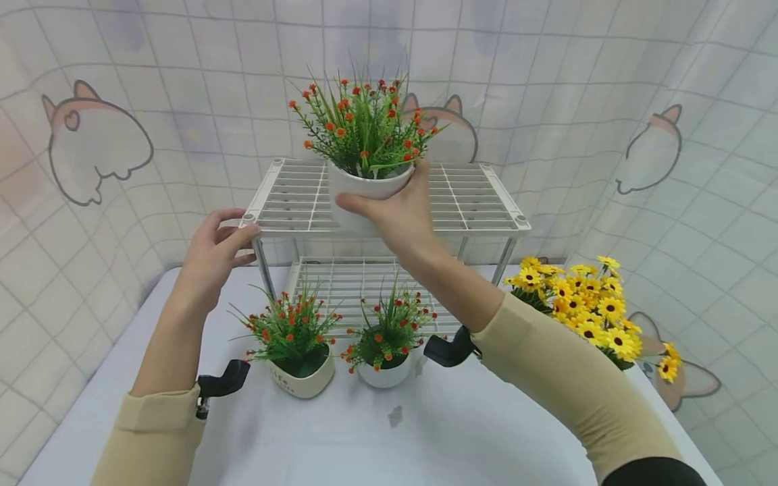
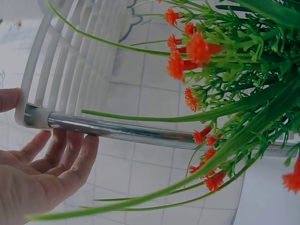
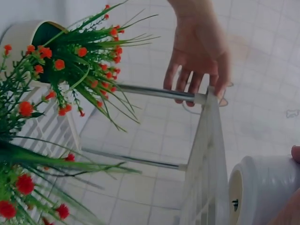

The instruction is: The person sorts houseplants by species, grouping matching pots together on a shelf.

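Note:
My right hand (image 1: 401, 214) grips a white round pot of artificial red flowers (image 1: 365, 135), with the thumb across its front. In the right wrist view the underside of this white pot (image 3: 269, 187) shows, close over the rack's top shelf. My left hand (image 1: 213, 253) holds the front left corner of the white two-tier wire rack (image 1: 474, 196). The left wrist view shows the thumb on the shelf's edge and the fingers against the metal post (image 2: 122, 129). Below the top shelf, a cream pot (image 1: 304, 381) and a smaller white pot (image 1: 385, 373), both with red flowers, stand in front of the lower shelf.
Yellow daisy-like flowers (image 1: 583, 300) stand at the right, partly behind the right sleeve. A white cloth (image 1: 340, 445) covers the table. Behind the rack hangs a checked curtain (image 1: 213, 121) with cartoon animals. A black wrist camera (image 1: 225, 379) juts from the left wrist.

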